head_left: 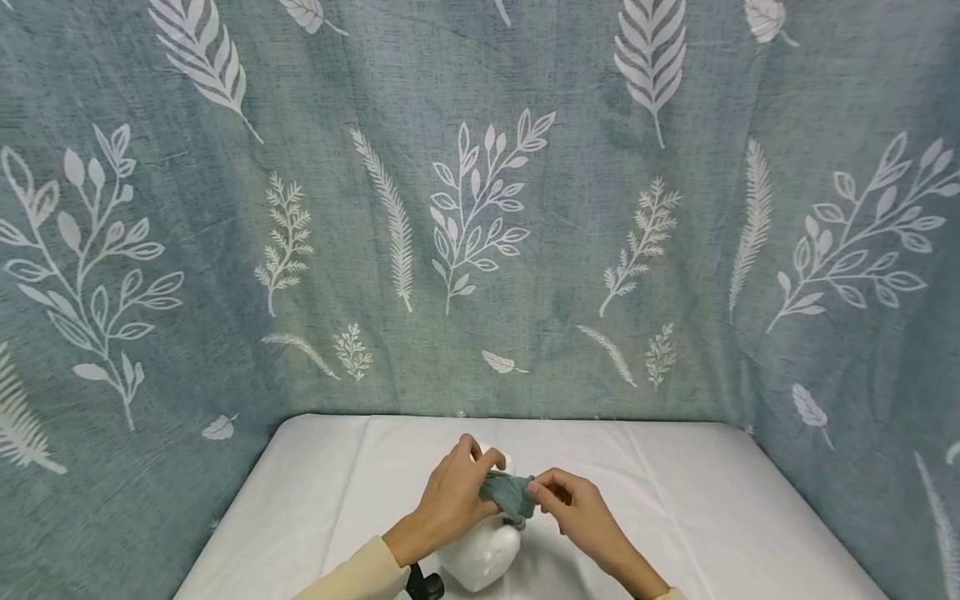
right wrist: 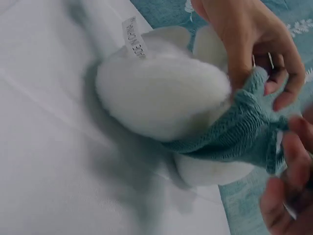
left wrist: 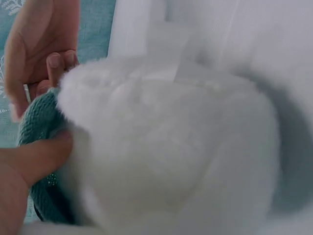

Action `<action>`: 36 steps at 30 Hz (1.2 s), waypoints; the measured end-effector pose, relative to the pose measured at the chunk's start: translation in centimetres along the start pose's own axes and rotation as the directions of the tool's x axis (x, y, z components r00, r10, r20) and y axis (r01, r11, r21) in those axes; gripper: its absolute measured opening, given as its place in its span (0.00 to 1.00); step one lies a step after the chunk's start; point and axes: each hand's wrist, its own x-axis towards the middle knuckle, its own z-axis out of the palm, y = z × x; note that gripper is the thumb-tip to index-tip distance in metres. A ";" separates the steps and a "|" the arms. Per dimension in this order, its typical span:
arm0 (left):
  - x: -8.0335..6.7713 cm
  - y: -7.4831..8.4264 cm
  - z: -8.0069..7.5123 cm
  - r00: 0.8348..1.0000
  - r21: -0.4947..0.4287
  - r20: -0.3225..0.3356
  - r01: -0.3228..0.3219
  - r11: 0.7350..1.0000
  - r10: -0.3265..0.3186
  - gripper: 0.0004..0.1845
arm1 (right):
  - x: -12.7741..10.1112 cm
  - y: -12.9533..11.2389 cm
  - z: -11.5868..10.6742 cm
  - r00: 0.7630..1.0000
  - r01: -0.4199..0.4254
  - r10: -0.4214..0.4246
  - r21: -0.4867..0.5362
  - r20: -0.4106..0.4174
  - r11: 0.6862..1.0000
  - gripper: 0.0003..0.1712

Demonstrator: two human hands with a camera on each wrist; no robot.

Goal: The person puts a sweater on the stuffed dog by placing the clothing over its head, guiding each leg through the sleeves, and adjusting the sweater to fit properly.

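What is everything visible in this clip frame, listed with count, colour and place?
Fluffy white plush toy: one, white, on the table's near middle, between both hands.
Teal knitted band: one, blue-green, wrapped around the toy, ends pinched in each hand's grip.
Sewn-in fabric label: one, white with dark print, on the toy.
White cloth-covered table: one, white, lower centre.
Leaf-patterned fabric backdrop: one, grey-blue with white leaves, behind and beside the table.
Left hand: one, cream sleeve, holds the band.
Right hand: one, holds the band's other end.
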 end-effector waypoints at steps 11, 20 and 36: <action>0.0 -0.2 -0.2 0.988 0.021 0.144 -0.066 0.998 0.063 0.18 | 0.6 1.4 -0.8 0.999 -0.050 0.049 -0.082 -0.017 0.995 0.18; 0.9 -0.8 -1.6 0.940 -0.161 0.336 -0.012 0.987 0.066 0.25 | 0.6 1.5 -0.9 0.997 0.053 -0.040 -0.218 0.060 0.975 0.17; 0.7 0.2 -0.4 0.972 -0.038 0.218 -0.077 0.996 0.084 0.10 | 0.5 1.3 0.5 0.997 0.002 0.012 -0.174 0.077 0.985 0.08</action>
